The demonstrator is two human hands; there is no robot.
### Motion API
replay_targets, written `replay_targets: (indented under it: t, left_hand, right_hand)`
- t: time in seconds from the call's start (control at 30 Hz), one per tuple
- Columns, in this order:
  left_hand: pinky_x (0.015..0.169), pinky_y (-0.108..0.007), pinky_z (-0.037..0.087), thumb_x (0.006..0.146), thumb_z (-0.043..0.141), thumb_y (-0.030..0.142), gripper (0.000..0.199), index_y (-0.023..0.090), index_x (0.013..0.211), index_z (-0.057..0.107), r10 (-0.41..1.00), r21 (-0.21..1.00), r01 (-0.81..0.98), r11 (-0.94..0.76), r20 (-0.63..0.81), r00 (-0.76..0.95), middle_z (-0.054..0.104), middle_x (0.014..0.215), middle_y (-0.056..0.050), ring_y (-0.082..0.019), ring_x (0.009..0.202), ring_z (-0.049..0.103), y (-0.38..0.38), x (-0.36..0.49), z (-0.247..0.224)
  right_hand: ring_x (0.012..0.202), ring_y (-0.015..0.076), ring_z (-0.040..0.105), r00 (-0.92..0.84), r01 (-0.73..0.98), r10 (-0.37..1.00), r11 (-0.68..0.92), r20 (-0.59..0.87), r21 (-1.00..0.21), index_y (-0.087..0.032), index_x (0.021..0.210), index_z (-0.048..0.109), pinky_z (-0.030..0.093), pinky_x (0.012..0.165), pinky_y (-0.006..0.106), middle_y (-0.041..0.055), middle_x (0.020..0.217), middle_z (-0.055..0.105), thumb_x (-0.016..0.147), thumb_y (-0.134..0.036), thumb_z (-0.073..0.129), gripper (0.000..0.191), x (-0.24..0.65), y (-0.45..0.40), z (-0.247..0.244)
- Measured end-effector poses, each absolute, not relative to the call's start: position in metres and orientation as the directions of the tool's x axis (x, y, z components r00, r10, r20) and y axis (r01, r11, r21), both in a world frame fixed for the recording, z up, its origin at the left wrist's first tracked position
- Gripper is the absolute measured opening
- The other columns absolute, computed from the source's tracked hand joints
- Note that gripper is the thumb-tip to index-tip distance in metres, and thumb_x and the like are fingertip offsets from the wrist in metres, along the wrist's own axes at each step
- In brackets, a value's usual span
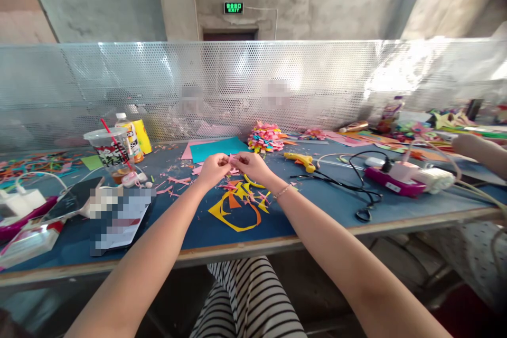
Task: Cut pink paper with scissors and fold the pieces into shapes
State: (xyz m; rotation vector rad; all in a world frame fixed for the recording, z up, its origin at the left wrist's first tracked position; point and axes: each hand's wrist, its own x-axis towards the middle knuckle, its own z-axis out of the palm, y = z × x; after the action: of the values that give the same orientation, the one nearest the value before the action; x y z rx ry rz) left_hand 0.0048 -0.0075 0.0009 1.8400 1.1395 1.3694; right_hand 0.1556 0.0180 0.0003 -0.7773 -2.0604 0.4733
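Observation:
My left hand [214, 170] and my right hand [252, 167] meet above the middle of the blue table, fingertips pinched together on a small pink paper piece [232, 159]. Its exact shape is hidden by the fingers. Just below the hands lie yellow and orange paper scraps [225, 222], among them a curved ring-like offcut. Pink paper strips [174, 186] are scattered to the left. Behind my hands are a teal paper sheet [216, 149] and a rounded cluster of pink, yellow and blue folded paper [266, 137].
A yellow glue gun [301, 161] lies to the right, near black cables [336, 185] and a purple power strip [394, 182]. Leftward stand a plastic cup with a red straw [113, 156] and a bottle [132, 140]. A perforated metal screen [317, 79] borders the back. Another person's arm [481, 154] reaches in at right.

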Motion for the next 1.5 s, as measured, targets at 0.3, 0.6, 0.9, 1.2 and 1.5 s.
replay_targets:
  t: [0.3, 0.6, 0.9, 1.2, 1.5]
  left_hand:
    - [0.048, -0.023, 0.041, 0.068, 0.056, 0.036, 0.021, 0.015, 0.063, 0.054, 0.869, 0.826, 0.273, -0.494, 0.472, 0.147, 0.059, 0.056, -0.002, -0.012, 0.048, 0.054, -0.004, 0.002, 0.001]
    - [0.056, -0.025, 0.047, 0.068, 0.060, 0.035, 0.022, 0.014, 0.070, 0.056, 0.973, 0.968, -0.205, -0.148, 0.179, 0.143, 0.062, 0.060, -0.005, -0.012, 0.055, 0.059, -0.002, 0.012, -0.004]
    - [0.060, -0.020, 0.048, 0.060, 0.067, 0.013, 0.014, 0.013, 0.070, 0.058, 0.982, 0.903, -0.416, -0.111, 0.163, 0.092, 0.062, 0.062, -0.001, -0.008, 0.057, 0.058, 0.000, 0.003, -0.002]
    - [0.057, -0.018, 0.045, 0.059, 0.068, 0.020, 0.020, 0.014, 0.076, 0.060, 0.973, 0.910, -0.352, -0.217, 0.232, 0.003, 0.061, 0.064, 0.000, -0.006, 0.055, 0.055, -0.004, 0.003, 0.005]
    - [0.060, -0.021, 0.045, 0.054, 0.070, 0.019, 0.022, 0.014, 0.069, 0.054, 0.962, 0.911, -0.334, -0.242, 0.270, 0.038, 0.057, 0.063, 0.002, -0.007, 0.058, 0.055, -0.006, 0.005, 0.004]
  right_hand:
    - [0.050, 0.0087, 0.043, -0.398, 0.302, 0.676, 0.735, 0.620, -0.607, -0.016, 0.064, 0.054, 0.031, 0.048, 0.020, -0.0023, 0.052, 0.049, 0.074, -0.041, 0.049, 0.027, 0.159, 0.020, 0.006]
    - [0.071, 0.0136, 0.052, -0.381, 0.287, 0.489, 0.870, 0.785, -0.402, -0.019, 0.073, 0.064, 0.040, 0.067, 0.026, 0.0035, 0.072, 0.058, 0.076, -0.030, 0.052, 0.017, 0.160, 0.023, 0.005]
    - [0.082, 0.0140, 0.054, -0.342, 0.219, 0.521, 0.853, 0.782, -0.473, -0.021, 0.087, 0.062, 0.046, 0.071, 0.028, 0.0062, 0.094, 0.052, 0.072, -0.018, 0.053, 0.018, 0.156, 0.019, 0.003]
    - [0.067, 0.0112, 0.053, -0.276, 0.207, 0.660, 0.751, 0.699, -0.627, -0.017, 0.080, 0.055, 0.045, 0.063, 0.025, 0.0019, 0.074, 0.057, 0.071, -0.027, 0.052, 0.014, 0.155, 0.025, 0.000]
    - [0.061, 0.0105, 0.053, -0.322, 0.104, 0.707, 0.687, 0.630, -0.719, -0.017, 0.077, 0.054, 0.045, 0.059, 0.024, 0.0012, 0.070, 0.056, 0.072, -0.028, 0.049, 0.013, 0.152, 0.023, 0.001]
